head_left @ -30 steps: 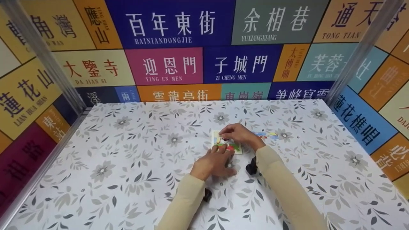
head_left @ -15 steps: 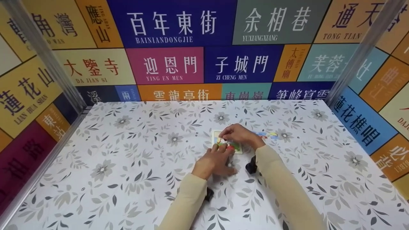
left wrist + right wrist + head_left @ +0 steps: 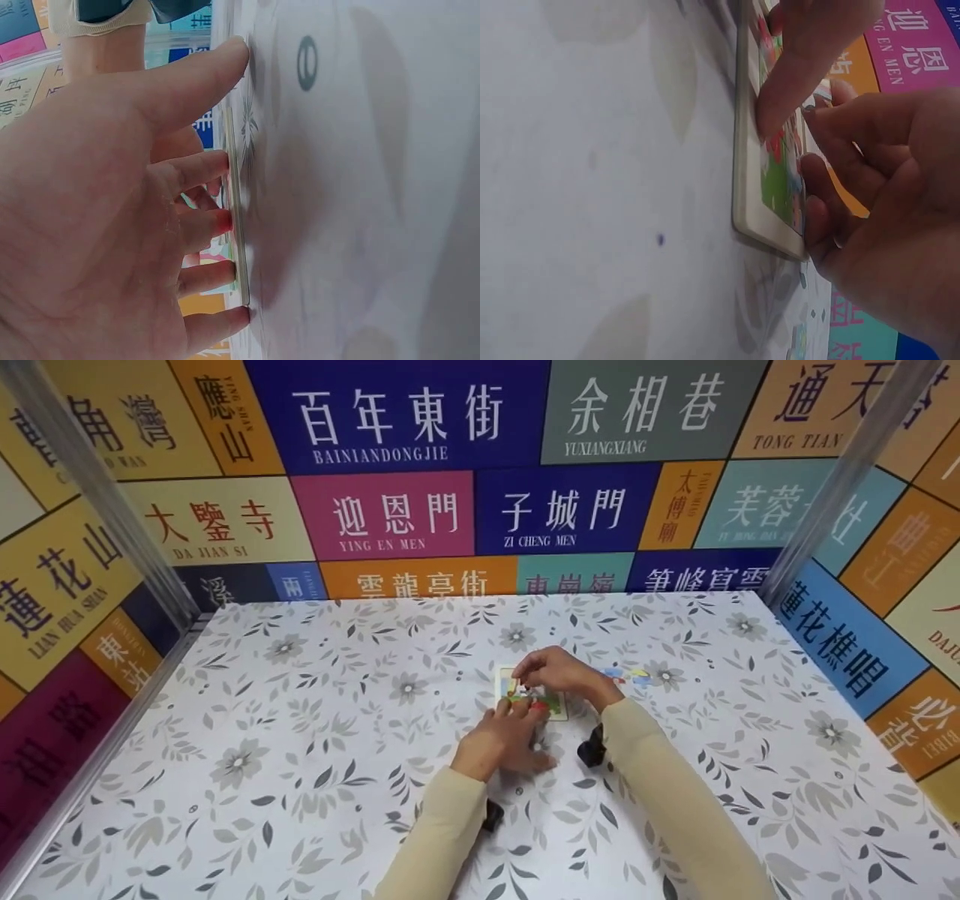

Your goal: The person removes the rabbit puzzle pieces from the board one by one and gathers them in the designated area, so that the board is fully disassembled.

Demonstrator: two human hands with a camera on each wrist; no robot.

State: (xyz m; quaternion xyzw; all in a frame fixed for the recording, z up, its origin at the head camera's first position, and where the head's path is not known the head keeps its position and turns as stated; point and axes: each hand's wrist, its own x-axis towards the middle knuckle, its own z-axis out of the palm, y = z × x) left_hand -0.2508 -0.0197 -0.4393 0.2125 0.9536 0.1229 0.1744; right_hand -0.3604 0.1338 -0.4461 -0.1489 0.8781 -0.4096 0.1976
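A small picture puzzle board (image 3: 562, 712) with a pale frame lies flat on the table; its edge shows in the left wrist view (image 3: 238, 217) and the right wrist view (image 3: 746, 157). My left hand (image 3: 506, 742) is spread at its near side, fingertips resting on the board's lower edge and thumb out to the side, as in the left wrist view (image 3: 112, 202). Over the board's upper part my right hand (image 3: 562, 671) has curled fingers, which appear to pinch a small puzzle piece (image 3: 823, 91) in the right wrist view. The hands hide much of the picture.
Several loose blue, red and yellow pieces (image 3: 640, 678) lie just right of the board, behind my right wrist. The table (image 3: 300, 810) has a floral cover. Colourful printed panels (image 3: 405, 510) stand at its back and sides.
My right fingertips have shifted slightly over the board's upper left part. The left hand stays nearly where it was, and the board has not visibly moved.
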